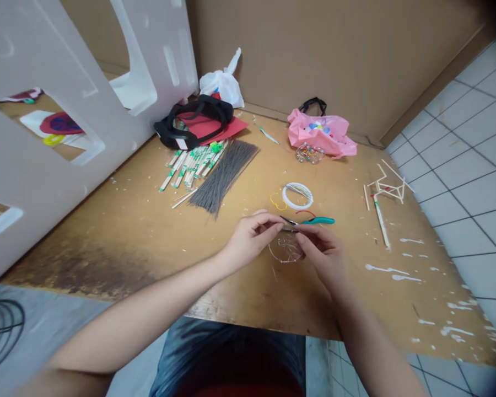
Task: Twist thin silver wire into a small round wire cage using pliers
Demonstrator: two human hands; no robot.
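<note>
Both hands meet over the table near its front edge. My left hand (pixel 252 234) is closed in a pinch, thumb against forefinger. My right hand (pixel 323 248) pinches close beside it. Between them they hold a thin wire loop (pixel 288 261) with small bead-like spots along it, which hangs below the fingertips. The exact spot gripped is too small to make out. Just past the fingertips lies a pair of pliers (pixel 318 220) with teal handles, its jaws partly behind the fingers. A white ring (pixel 297 196) with thin wire strands across it lies beyond.
Bent yellow wire (pixel 278 204) lies by the white ring. A bundle of grey wires (pixel 225 173), wrapped chopsticks (pixel 190 168) and a black headset strap (pixel 194 121) lie back left. A pink bag (pixel 322 132) stands at the back, a stick frame (pixel 388 190) to the right.
</note>
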